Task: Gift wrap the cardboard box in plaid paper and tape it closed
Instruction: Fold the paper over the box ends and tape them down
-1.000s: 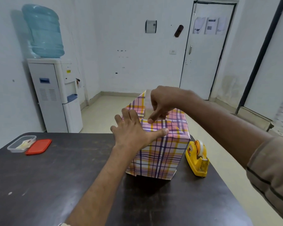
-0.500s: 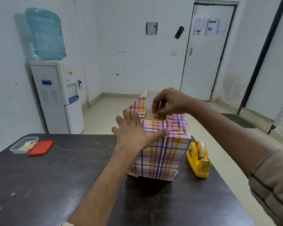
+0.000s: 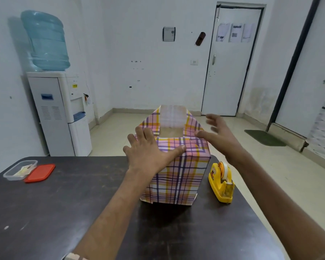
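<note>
Tape dispenser (image 3: 221,182) beside wrapped box (image 3: 176,173)

- box (image 3: 178,171) on desk (image 3: 64,212), near far edge
- tape dispenser (image 3: 221,182) just right of box
- tub (image 3: 20,169) far left on desk, lid (image 3: 39,173) touching its right side
- water cooler (image 3: 58,113) behind desk, on the left
</note>
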